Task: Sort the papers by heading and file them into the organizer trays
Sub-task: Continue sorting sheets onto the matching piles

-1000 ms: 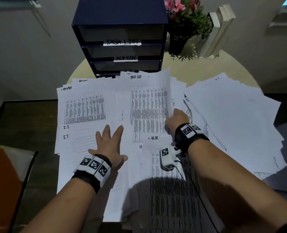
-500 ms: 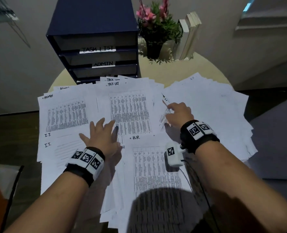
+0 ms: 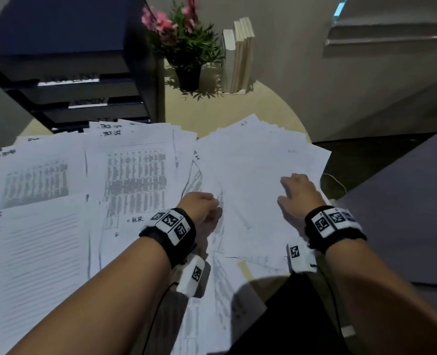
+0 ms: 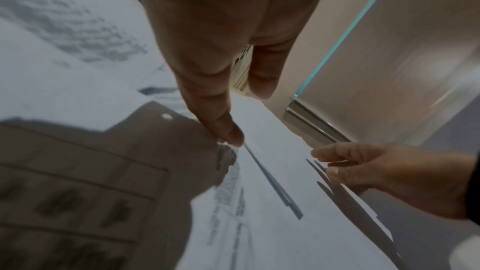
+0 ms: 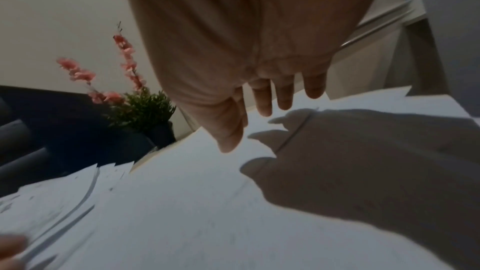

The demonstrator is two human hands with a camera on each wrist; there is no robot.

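In the head view, the left hand (image 3: 199, 204) is curling at the centre-frame edge of the fanned white face-down sheets (image 3: 258, 175), whose length is running toward the upper right, while the right hand (image 3: 299, 193) is resting, fingers loosely spread, on their right side. In the left wrist view, the thumb and forefinger are pinching that edge. In the right wrist view, the fingers are hanging slightly apart above the paper.

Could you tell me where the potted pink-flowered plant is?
In the head view, the potted pink-flowered plant stands at the table's far edge, between the dark organizer and upright books.

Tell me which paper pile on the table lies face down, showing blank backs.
The right-hand pile of white sheets, beneath the right hand; the piles to its left show printed tables, lines and handwritten headings.
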